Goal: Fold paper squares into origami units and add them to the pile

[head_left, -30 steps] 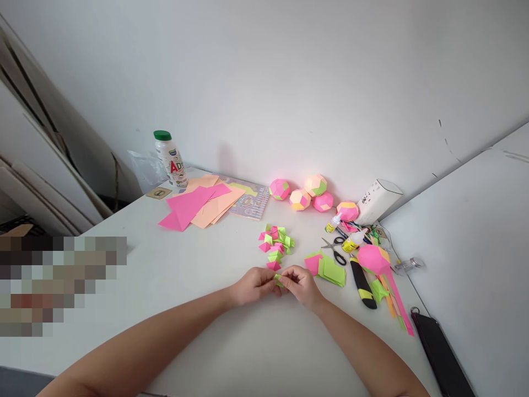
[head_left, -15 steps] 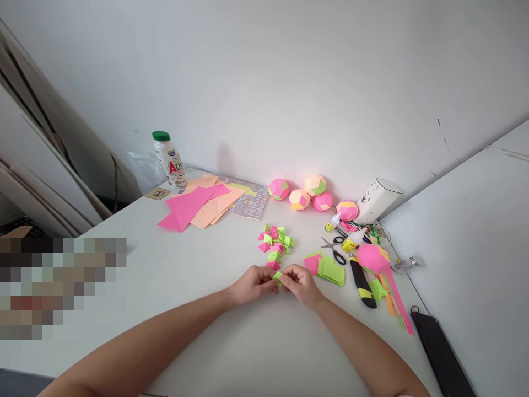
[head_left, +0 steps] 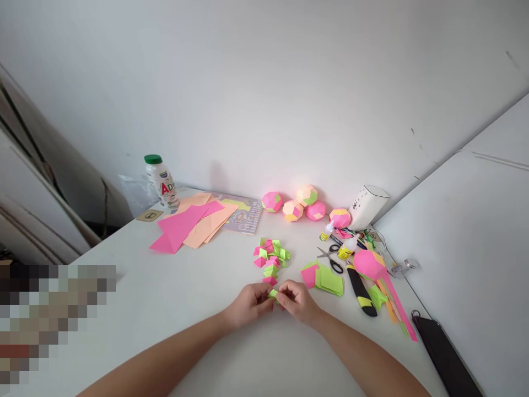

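Between my two hands is a small piece of green paper [head_left: 273, 294], pinched by the fingertips of both. My left hand [head_left: 249, 303] grips it from the left with curled fingers. From the right, my right hand [head_left: 301, 302] presses it between thumb and forefinger. Just beyond the hands lies a pile of small folded pink and green paper pieces [head_left: 271, 256]. To the right of my right hand are stacked green paper squares [head_left: 329, 280] with pink paper [head_left: 309, 274] beside them. My fingers partly hide the held piece.
Scissors [head_left: 332, 258], glue bottles [head_left: 347, 247] and a black-and-yellow utility knife [head_left: 362, 292] lie on the right. Faceted paper balls [head_left: 292, 210] line the wall. Pink sheets [head_left: 182, 229] and a white bottle [head_left: 162, 184] sit at the back left. A phone [head_left: 448, 353] lies front right.
The camera view has tilted up a little, so everything on the table appears lower. Both hands still hold the green paper, their fingers slightly shifted on it.
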`<act>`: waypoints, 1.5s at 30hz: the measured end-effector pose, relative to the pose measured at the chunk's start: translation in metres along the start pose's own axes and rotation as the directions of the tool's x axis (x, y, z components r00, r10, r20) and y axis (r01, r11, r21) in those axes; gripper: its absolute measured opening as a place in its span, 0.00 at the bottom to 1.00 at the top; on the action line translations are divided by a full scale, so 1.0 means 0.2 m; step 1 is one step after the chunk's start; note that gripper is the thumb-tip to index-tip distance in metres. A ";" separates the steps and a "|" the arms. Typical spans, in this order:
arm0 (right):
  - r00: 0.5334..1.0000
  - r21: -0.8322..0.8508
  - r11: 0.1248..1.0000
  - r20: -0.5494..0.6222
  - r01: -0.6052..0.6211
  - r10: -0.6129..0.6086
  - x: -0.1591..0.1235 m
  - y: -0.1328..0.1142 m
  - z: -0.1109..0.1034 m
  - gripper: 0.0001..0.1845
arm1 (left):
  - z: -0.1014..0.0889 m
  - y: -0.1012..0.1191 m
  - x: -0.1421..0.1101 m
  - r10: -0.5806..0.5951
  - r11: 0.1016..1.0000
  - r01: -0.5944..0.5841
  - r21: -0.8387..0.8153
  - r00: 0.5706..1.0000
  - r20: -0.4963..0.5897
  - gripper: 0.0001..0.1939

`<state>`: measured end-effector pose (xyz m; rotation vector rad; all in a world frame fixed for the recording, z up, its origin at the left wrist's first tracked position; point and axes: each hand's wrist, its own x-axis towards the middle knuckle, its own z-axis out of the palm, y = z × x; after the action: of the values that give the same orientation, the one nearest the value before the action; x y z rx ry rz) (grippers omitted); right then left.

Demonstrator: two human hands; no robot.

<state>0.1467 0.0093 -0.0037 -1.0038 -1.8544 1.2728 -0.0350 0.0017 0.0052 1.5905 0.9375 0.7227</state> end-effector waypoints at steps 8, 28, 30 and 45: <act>0.996 -0.084 0.994 -0.053 0.071 -0.076 -0.01 0.00 0.03 0.04 | 0.02 -0.01 0.00 0.009 0.999 -0.007 0.052 0.999 -0.051 0.09; 0.996 -0.155 0.985 -0.050 0.072 -0.080 -0.01 -0.02 0.03 0.03 | 0.02 -0.03 0.02 0.252 0.946 -0.214 0.244 0.958 -0.138 0.09; 0.996 -0.136 0.988 -0.037 0.075 -0.080 -0.01 -0.03 0.03 0.05 | 0.03 -0.02 0.01 0.259 0.940 -0.218 0.264 0.957 -0.133 0.10; 0.997 0.027 0.998 -0.047 -0.054 0.055 0.00 -0.02 0.01 0.05 | 0.01 -0.01 0.02 0.211 0.967 -0.178 0.182 0.960 -0.184 0.13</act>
<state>0.1434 0.0076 0.0001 -1.0687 -1.7814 1.2899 -0.0318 0.0045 0.0031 1.7969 1.0164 0.9814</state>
